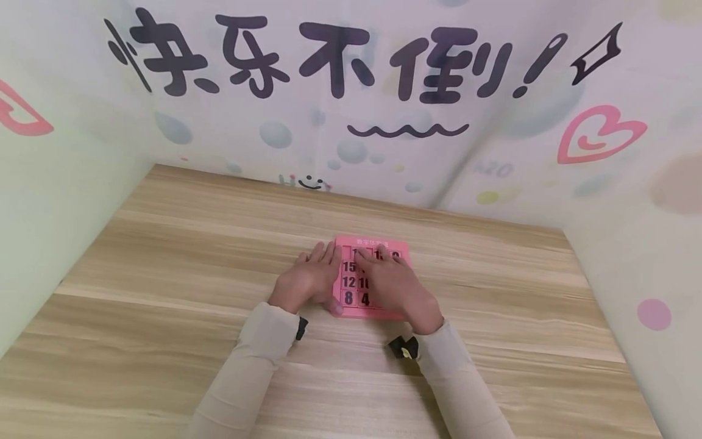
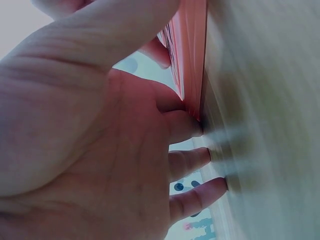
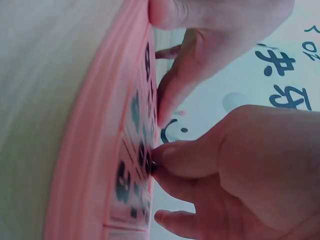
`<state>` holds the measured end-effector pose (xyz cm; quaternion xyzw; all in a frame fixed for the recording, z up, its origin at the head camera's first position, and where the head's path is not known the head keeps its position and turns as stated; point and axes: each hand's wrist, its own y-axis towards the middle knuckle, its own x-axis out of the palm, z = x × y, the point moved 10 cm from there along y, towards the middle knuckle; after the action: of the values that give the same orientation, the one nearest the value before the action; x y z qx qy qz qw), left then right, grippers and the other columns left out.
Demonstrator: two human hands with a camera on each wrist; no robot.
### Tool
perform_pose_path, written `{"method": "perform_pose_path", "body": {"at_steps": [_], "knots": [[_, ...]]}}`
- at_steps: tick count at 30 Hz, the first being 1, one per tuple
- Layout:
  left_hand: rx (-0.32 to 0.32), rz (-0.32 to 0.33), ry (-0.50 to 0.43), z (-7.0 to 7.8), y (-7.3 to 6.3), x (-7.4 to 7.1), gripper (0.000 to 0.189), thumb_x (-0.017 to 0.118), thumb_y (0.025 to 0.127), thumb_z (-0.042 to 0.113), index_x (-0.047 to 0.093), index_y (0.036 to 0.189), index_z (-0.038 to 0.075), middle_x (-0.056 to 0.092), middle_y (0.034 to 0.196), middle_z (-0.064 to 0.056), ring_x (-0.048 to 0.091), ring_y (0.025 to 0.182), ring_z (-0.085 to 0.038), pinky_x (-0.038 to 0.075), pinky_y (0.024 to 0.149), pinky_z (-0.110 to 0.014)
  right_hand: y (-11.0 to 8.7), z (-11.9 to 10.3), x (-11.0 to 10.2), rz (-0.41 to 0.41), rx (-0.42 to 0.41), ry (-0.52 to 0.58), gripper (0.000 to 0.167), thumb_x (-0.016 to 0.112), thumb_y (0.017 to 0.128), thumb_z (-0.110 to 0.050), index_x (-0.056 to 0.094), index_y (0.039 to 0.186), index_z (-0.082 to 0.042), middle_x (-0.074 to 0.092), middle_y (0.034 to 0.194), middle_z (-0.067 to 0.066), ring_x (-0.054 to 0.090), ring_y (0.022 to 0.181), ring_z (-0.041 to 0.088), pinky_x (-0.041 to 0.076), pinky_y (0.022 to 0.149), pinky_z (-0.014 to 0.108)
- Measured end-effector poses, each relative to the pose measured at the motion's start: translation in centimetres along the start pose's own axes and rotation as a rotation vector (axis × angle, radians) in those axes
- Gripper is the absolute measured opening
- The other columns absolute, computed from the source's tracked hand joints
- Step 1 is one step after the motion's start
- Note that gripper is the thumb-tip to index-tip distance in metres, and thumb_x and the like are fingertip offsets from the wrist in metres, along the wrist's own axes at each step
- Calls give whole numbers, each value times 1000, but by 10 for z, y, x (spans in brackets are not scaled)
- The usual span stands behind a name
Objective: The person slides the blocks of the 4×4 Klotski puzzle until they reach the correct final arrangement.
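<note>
A pink number sliding puzzle lies flat on the wooden table, its black-numbered tiles partly covered by my right hand. Along its left side rests my left hand, fingers extended beside the frame and thumb at the near-left corner. In the left wrist view, the fingertips of that hand touch the tabletop next to the pink edge. My right hand reaches over the board with its fingertips on the upper tiles. The right wrist view shows its thumb and a finger close together against the tile faces.
The wooden table spreads around the puzzle on all sides. Behind it stands a pale printed backdrop with large black characters and a pink heart outline. A black strap piece shows at the right wrist.
</note>
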<state>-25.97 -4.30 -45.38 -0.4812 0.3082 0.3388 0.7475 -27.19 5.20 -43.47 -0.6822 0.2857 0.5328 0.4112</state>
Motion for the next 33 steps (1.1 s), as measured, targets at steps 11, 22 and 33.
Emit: {"method": "perform_pose_path", "body": {"at_steps": [11, 22, 33], "knots": [[7, 13, -37, 1, -1, 0, 122, 83, 76, 40, 1, 159, 5, -5, 167, -12, -10, 153, -31, 1, 125, -50, -2, 15, -5, -1, -36, 50, 59, 50, 97, -4, 41, 152, -21, 37, 156, 19, 37, 142, 37, 34, 115, 57], [5, 4, -51, 0, -1, -1, 122, 83, 77, 39, 0, 159, 5, -6, 167, -11, -10, 153, -31, 0, 125, -49, -8, 30, -16, 34, -81, 206, 60, 41, 95, 8, 43, 151, -14, 39, 156, 17, 37, 142, 41, 38, 113, 53], [11, -1, -32, 0, -1, 0, 121, 82, 77, 40, 1, 159, 5, -5, 167, -12, -9, 153, -32, 1, 125, -50, -9, 14, -19, 33, -117, 258, 57, 39, 98, 9, 44, 151, -14, 40, 157, 7, 28, 149, 33, 30, 118, 51]]}}
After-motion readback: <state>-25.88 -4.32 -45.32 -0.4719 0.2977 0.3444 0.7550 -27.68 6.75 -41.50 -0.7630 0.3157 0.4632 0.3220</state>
